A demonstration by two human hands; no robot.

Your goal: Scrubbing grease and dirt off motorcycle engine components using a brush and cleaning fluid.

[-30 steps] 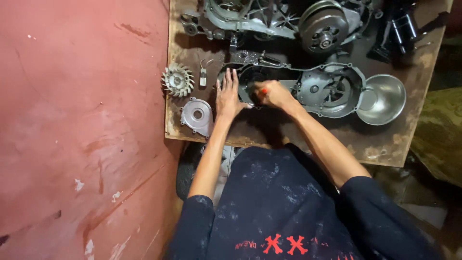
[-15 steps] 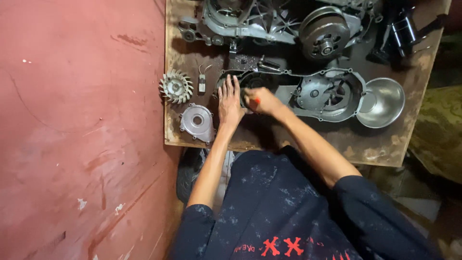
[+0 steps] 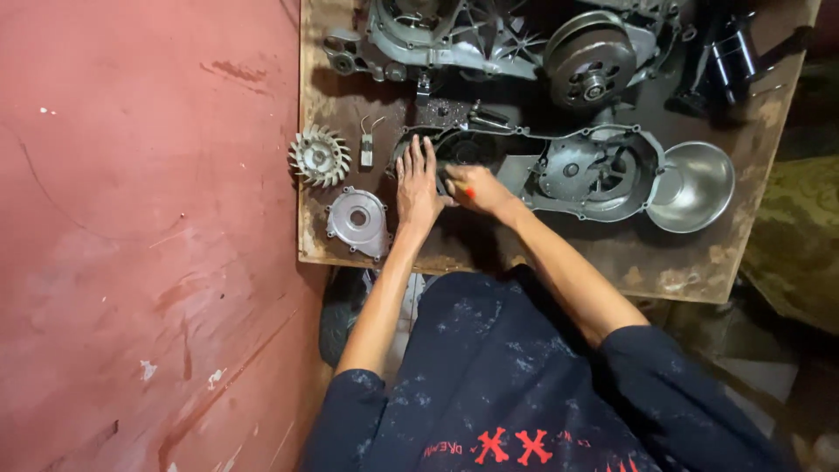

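A red floor (image 3: pixel 131 236) lay far to the left of the hands. Next came the wooden desk (image 3: pixel 559 262), dirty and worn. On it, left of the left hand, sat a small round fan wheel (image 3: pixel 320 156) with many little blades. Just below the fan wheel lay a small grey metal cover (image 3: pixel 357 222), very near the left wrist. A tiny metal clip (image 3: pixel 368 144) lay between the fan wheel and the left hand.

The left hand (image 3: pixel 417 186) lay flat with its fingers spread wide, and it held nothing. Its fingertips pressed on the left end of a long dark engine cover (image 3: pixel 559 170). The right hand (image 3: pixel 473 188) was just beside the left hand and touched it. Its grip was closed narrow around a small tool with a red bit (image 3: pixel 469 192) showing. The tool was mostly hidden, so its kind could not be told. It met the left end of the engine cover.

Above both hands sat a big grey engine block (image 3: pixel 489 39). To the right of the hands, past the engine cover, lay a shiny metal bowl (image 3: pixel 695 185). A black part (image 3: pixel 730 61) stood at the far right top corner.
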